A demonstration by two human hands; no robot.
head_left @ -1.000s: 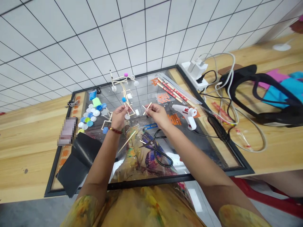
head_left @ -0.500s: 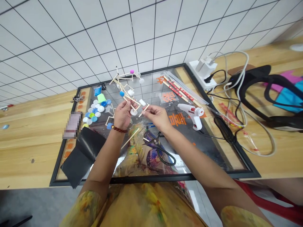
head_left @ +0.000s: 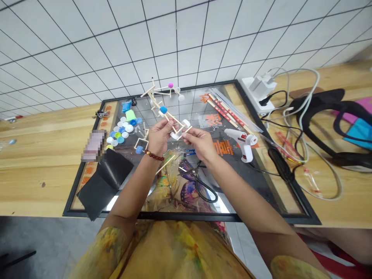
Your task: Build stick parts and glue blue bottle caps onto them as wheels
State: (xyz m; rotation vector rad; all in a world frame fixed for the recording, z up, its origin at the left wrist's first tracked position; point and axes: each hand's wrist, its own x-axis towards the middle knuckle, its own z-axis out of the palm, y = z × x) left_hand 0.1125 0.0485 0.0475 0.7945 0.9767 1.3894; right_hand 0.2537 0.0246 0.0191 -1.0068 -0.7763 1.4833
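My left hand [head_left: 159,137] is closed on a frame of thin wooden sticks [head_left: 174,119] fitted with bottle caps. A blue cap [head_left: 163,110] sits along it, with white caps [head_left: 186,123] at its near end. Between the thumb and fingers of my right hand [head_left: 201,144] is a short wooden stick [head_left: 188,130], held against or very close to the capped end; contact is hard to make out. Below the hands lie scissors [head_left: 199,186] with black handles and a loose stick [head_left: 166,164].
Loose bottle caps [head_left: 120,129] and a smaller stick piece with a blue cap [head_left: 139,149] lie left. On the right are a white glue gun [head_left: 243,142], red-wrapped chopsticks [head_left: 222,112], a power strip [head_left: 255,97] and tangled cables. A black sheet [head_left: 100,190] overhangs the front edge.
The short stick in my right hand has come closer to the white caps at the frame's near end. My left hand keeps its hold. The whole view has shifted slightly.
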